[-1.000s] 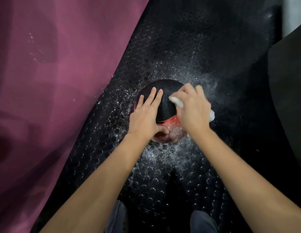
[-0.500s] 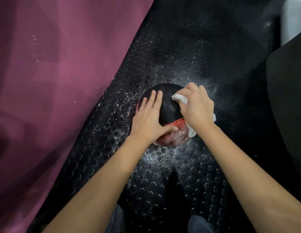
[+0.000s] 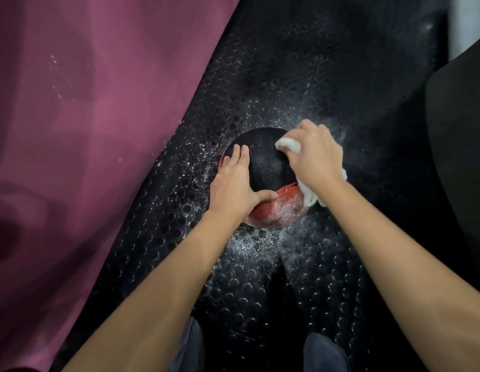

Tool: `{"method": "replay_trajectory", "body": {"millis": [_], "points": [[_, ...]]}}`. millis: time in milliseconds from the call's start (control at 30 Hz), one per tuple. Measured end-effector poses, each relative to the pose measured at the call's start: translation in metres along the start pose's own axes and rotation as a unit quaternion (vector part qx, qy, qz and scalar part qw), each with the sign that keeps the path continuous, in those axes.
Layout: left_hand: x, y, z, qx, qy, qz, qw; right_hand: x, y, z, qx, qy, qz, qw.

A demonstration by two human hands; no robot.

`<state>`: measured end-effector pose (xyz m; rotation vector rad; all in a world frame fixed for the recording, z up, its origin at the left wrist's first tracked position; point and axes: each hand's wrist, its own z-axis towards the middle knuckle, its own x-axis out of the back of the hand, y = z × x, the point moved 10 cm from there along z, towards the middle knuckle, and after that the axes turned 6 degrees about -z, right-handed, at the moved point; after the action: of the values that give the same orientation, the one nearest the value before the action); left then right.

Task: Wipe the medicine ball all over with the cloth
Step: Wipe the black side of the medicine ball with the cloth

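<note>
Two hands work a black-and-red medicine ball (image 3: 268, 167) on studded black matting (image 3: 300, 76): left hand (image 3: 234, 187) flat, fingers straight, on its left side; right hand (image 3: 315, 155) clutching a white cloth (image 3: 288, 145) against its right edge. Maroon fabric (image 3: 86, 130) borders the left; open matting lies beyond.

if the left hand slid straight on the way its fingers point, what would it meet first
Probably nothing but more ball. The left hand lies flat on the medicine ball, fingers pointing up and away over its black top. Past the far edge lies only the wet studded mat. The right hand and cloth sit off to the side.
</note>
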<state>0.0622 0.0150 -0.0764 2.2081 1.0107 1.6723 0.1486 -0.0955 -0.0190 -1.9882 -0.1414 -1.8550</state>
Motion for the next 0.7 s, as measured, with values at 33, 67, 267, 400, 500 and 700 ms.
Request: {"method": "replay_trajectory", "body": {"millis": [33, 67, 267, 400, 500, 700], "points": [[0.000, 0.001, 0.000, 0.001, 0.001, 0.003, 1.000, 0.000, 0.003, 0.006, -0.016, -0.008, 0.000, 1.000], [0.001, 0.002, 0.001, 0.002, 0.004, 0.008, 1.000, -0.001, 0.005, 0.010, -0.026, -0.012, -0.004, 1.000], [0.003, 0.003, 0.004, 0.002, 0.000, 0.007, 1.000, -0.001, -0.002, -0.011, 0.002, 0.023, -0.006, 1.000], [0.003, 0.005, 0.005, 0.003, -0.010, -0.008, 1.000, -0.001, 0.002, -0.011, -0.008, 0.019, -0.004, 1.000], [0.006, 0.006, 0.010, 0.000, -0.016, -0.030, 0.999, -0.002, 0.005, -0.007, -0.024, 0.009, -0.007, 1.000], [0.009, 0.008, 0.012, -0.023, -0.026, -0.022, 0.999, -0.004, 0.006, -0.009, -0.034, 0.011, -0.006, 0.999]]}}
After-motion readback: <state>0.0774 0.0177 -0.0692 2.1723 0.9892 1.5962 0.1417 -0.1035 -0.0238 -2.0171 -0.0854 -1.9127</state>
